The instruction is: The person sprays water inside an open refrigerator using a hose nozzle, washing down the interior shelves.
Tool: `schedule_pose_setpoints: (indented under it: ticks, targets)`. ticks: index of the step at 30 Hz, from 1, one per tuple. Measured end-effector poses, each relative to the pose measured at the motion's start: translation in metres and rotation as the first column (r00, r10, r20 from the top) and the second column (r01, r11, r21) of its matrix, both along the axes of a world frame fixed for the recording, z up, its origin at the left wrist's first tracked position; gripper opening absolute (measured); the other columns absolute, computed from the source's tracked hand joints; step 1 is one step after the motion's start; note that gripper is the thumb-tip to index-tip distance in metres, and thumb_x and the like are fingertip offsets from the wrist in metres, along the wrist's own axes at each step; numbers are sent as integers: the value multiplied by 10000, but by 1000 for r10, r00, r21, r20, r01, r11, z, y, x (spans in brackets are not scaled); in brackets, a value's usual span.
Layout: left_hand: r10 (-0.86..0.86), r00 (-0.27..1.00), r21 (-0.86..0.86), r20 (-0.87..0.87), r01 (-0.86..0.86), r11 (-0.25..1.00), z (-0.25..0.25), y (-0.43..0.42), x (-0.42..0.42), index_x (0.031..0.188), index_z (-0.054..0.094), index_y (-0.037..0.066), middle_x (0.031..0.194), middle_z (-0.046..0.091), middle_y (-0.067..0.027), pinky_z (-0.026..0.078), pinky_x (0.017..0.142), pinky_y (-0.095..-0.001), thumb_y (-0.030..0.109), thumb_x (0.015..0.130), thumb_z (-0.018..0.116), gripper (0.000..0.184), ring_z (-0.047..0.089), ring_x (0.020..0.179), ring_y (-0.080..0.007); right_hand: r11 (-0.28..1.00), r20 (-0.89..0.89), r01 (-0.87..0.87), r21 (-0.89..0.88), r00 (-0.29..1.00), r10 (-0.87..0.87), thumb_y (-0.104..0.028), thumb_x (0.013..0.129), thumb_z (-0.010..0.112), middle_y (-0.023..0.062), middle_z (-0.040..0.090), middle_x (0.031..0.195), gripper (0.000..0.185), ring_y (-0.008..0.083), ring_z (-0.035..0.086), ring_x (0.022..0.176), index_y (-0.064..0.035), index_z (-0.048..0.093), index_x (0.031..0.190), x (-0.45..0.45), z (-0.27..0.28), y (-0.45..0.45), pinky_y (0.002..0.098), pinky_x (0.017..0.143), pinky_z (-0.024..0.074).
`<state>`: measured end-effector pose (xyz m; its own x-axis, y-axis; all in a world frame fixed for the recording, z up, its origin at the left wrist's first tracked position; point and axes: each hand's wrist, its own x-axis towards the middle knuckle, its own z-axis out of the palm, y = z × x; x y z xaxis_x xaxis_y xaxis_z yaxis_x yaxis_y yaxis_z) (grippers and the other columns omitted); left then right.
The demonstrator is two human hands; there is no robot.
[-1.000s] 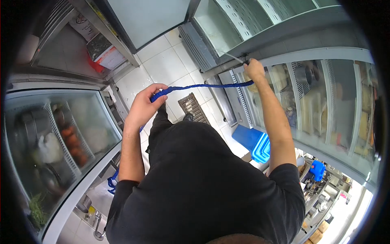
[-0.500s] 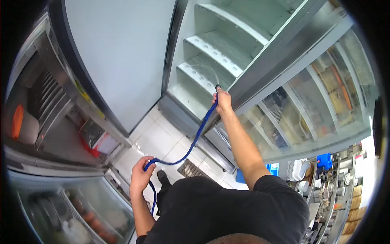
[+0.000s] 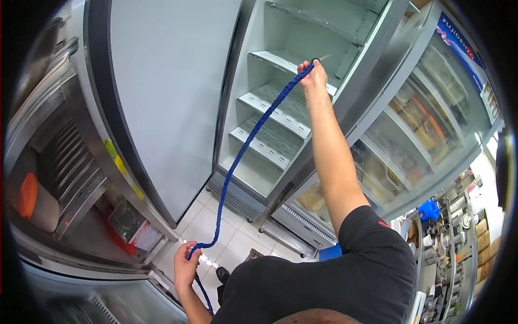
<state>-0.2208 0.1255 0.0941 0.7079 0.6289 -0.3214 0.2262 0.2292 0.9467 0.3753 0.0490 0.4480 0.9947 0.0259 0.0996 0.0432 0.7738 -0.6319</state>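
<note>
A blue fabric-covered hose (image 3: 237, 160) runs between my two hands. My right hand (image 3: 314, 76) is raised at the upper middle, closed round the hose near its dark nozzle (image 3: 316, 61), and a faint spray leaves the nozzle toward the open fridge. Low on the left, my left hand (image 3: 185, 264) is wrapped round a lower stretch of the hose, whose rest hangs down beside my body. The fridge (image 3: 241, 197) has white slotted shelves (image 3: 274, 112) inside, and its door (image 3: 170, 97) stands open at the left.
A closed glass-door fridge (image 3: 377, 116) with food inside stands at the right. Steel racks (image 3: 86, 197) are at the left, with a tub (image 3: 127, 221) on a lower level. Shelves of kitchenware (image 3: 440, 248) are at the lower right. A floor drain (image 3: 253, 254) lies near my feet.
My right hand has risen with the nozzle from low beside the fridges to the open fridge's upper part. The view has tilted up, showing more shelves, and the hose stretches longer between my hands.
</note>
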Motion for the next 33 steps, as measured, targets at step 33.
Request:
schedule_pose_setpoints:
  ticks: [33]
  targets:
    - [2,1000,44,2,-2,999,7,-11,52,1229,676,40,851,663,2,465,600,-234,66,955,711,277,567,686,-71,911,244,184,-369,965,-96,-200,1046,614,107,640,801,238,146,548,591,27,549,1012,131,42,-35,309,463,443]
